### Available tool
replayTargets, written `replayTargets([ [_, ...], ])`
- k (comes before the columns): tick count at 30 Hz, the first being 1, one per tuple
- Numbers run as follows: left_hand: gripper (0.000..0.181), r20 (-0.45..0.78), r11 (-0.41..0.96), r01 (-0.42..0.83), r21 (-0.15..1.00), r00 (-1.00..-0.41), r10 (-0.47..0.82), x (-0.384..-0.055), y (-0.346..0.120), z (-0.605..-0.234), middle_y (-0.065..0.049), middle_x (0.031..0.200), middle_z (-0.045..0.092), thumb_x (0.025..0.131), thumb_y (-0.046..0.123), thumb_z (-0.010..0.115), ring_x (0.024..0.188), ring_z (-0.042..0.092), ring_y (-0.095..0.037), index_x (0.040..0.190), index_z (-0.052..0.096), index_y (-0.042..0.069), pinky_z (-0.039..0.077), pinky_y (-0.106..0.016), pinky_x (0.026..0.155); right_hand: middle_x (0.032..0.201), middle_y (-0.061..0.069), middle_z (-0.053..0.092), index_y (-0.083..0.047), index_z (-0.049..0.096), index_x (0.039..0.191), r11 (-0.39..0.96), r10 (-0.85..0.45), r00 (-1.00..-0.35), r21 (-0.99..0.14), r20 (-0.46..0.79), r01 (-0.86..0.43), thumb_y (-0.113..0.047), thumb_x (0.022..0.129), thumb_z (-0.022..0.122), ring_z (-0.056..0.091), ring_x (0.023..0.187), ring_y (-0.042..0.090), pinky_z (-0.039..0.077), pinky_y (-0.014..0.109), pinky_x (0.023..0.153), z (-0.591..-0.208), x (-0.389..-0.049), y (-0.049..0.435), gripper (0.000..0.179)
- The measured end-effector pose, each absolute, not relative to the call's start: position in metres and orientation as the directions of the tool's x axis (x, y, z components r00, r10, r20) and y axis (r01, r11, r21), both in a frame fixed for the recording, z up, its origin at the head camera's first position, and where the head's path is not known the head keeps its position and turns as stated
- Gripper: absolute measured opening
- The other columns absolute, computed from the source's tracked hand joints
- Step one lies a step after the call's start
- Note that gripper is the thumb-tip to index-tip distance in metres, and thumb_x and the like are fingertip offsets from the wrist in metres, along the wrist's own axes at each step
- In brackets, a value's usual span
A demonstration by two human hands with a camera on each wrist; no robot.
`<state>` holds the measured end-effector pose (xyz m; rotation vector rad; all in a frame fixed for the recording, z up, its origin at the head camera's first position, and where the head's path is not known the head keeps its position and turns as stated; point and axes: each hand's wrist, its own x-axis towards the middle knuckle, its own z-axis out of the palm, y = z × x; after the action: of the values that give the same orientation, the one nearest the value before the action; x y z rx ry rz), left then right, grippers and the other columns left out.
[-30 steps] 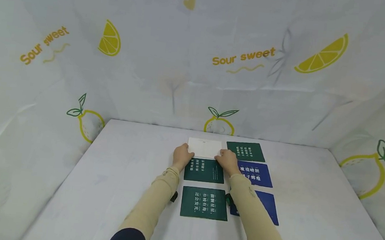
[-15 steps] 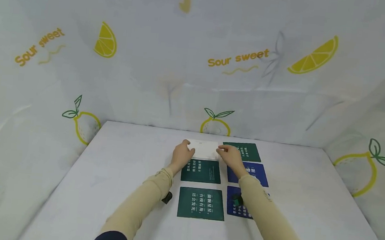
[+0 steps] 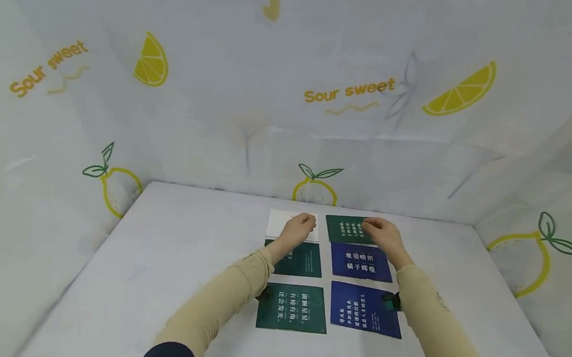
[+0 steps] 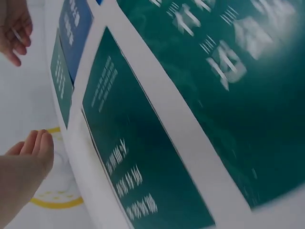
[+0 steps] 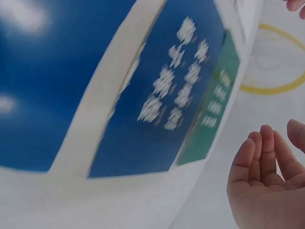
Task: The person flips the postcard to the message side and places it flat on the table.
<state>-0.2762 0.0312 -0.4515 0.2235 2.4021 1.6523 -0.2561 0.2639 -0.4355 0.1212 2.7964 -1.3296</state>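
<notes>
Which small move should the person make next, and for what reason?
Perhaps the right hand should straighten the front blue card: in the head view its near edge slants, while that of the front green card runs level. The right hand looks empty.

backdrop (image 3: 194, 106): "Sour sweet" twice | blue card (image 3: 362, 261): 玻璃晴朗 | green card (image 3: 293, 308): 还会发光

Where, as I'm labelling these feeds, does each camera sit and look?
Head: on the head, facing forward and down at six cards; left hand, right hand and sleeves show.
Left wrist: on that wrist, facing green cards; both hands show.
Right wrist: on that wrist, facing blue cards; right hand and left fingertips show.
Both wrist views share the green card beyond the blue ones.
</notes>
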Motion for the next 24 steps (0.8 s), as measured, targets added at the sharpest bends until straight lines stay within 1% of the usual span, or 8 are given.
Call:
replayTargets([
  [3, 0.053, -0.175, 0.164, -0.127, 0.978, -0.930, 0.323, -0.294, 0.048, -0.479, -0.013, 0.129, 0.056, 0.099, 0.038, 0.039, 0.121, 0.053, -0.023, 0.137, 0.042, 0.002, 0.044, -0.034, 0.100, 0.136, 0.027, 0.044, 0.001, 0.044, 0.135, 0.644, 0.097, -0.990, -0.752, -0.099, 0.138, -0.042, 0.096, 0.044, 0.042, 0.123, 0.042, 0.040, 0.058, 0.092, -0.443, -0.254, 0.276, 0.058],
  [6, 0.066, -0.234, 0.016, -0.248, 0.969, -0.890, 0.391, -0.304, 0.064, -0.497, -0.017, 0.142, 0.043, 0.097, 0.048, 0.036, 0.132, 0.043, -0.024, 0.144, 0.028, 0.002, 0.038, -0.032, 0.107, 0.141, 0.029, 0.037, 0.003, 0.036, 0.139, 0.630, 0.132, -0.980, -0.751, -0.146, 0.197, -0.040, 0.097, 0.041, 0.036, 0.128, 0.045, 0.037, 0.058, 0.097, -0.453, -0.260, 0.286, 0.061],
  [10, 0.066, -0.296, -0.073, -0.352, 0.933, -0.868, 0.399, -0.289, 0.079, -0.477, -0.023, 0.154, 0.015, 0.100, 0.045, 0.024, 0.144, 0.016, -0.033, 0.149, 0.009, 0.003, 0.020, -0.038, 0.117, 0.146, 0.028, 0.031, 0.002, 0.028, 0.144, 0.619, 0.187, -0.967, -0.743, -0.174, 0.254, -0.038, 0.099, 0.036, 0.033, 0.131, 0.045, 0.033, 0.055, 0.104, -0.487, -0.282, 0.307, 0.060],
  [13, 0.062, -0.308, -0.131, -0.383, 0.914, -0.868, 0.389, -0.272, 0.080, -0.453, -0.022, 0.156, 0.005, 0.101, 0.038, 0.021, 0.145, 0.006, -0.035, 0.150, 0.004, 0.005, 0.011, -0.041, 0.118, 0.147, 0.026, 0.031, -0.002, 0.025, 0.146, 0.616, 0.219, -0.961, -0.740, -0.169, 0.270, -0.044, 0.098, 0.034, 0.034, 0.132, 0.043, 0.034, 0.054, 0.104, -0.514, -0.299, 0.322, 0.064],
  [15, 0.060, -0.311, -0.163, -0.396, 0.904, -0.869, 0.384, -0.265, 0.080, -0.444, -0.022, 0.156, 0.003, 0.101, 0.037, 0.021, 0.144, 0.004, -0.035, 0.150, 0.004, 0.005, 0.010, -0.041, 0.118, 0.148, 0.027, 0.028, -0.001, 0.020, 0.147, 0.614, 0.210, -0.961, -0.740, -0.182, 0.274, -0.047, 0.098, 0.031, 0.033, 0.132, 0.044, 0.033, 0.055, 0.105, -0.521, -0.302, 0.326, 0.068],
  [18, 0.060, -0.328, -0.188, -0.417, 0.889, -0.868, 0.373, -0.260, 0.081, -0.438, -0.022, 0.156, 0.004, 0.101, 0.036, 0.021, 0.145, 0.006, -0.035, 0.150, 0.005, 0.005, 0.011, -0.039, 0.118, 0.148, 0.030, 0.024, 0.001, 0.014, 0.147, 0.596, 0.196, -0.953, -0.744, -0.229, 0.302, -0.046, 0.098, 0.029, 0.031, 0.132, 0.046, 0.031, 0.056, 0.105, -0.510, -0.294, 0.318, 0.069],
  [21, 0.061, -0.342, -0.216, -0.430, 0.877, -0.872, 0.349, -0.264, 0.085, -0.446, -0.023, 0.155, 0.006, 0.101, 0.037, 0.023, 0.145, 0.007, -0.034, 0.150, 0.007, 0.004, 0.012, -0.039, 0.118, 0.148, 0.032, 0.021, 0.004, 0.011, 0.147, 0.578, 0.198, -0.939, -0.740, -0.280, 0.343, -0.038, 0.100, 0.028, 0.029, 0.132, 0.048, 0.029, 0.056, 0.107, -0.486, -0.279, 0.302, 0.066],
  [24, 0.063, -0.347, -0.248, -0.434, 0.866, -0.879, 0.327, -0.270, 0.089, -0.458, -0.025, 0.155, 0.006, 0.101, 0.039, 0.024, 0.144, 0.009, -0.034, 0.150, 0.007, 0.004, 0.012, -0.039, 0.118, 0.146, 0.033, 0.023, 0.006, 0.013, 0.146, 0.572, 0.213, -0.936, -0.742, -0.279, 0.351, -0.033, 0.100, 0.027, 0.031, 0.131, 0.047, 0.030, 0.055, 0.107, -0.478, -0.271, 0.296, 0.062],
])
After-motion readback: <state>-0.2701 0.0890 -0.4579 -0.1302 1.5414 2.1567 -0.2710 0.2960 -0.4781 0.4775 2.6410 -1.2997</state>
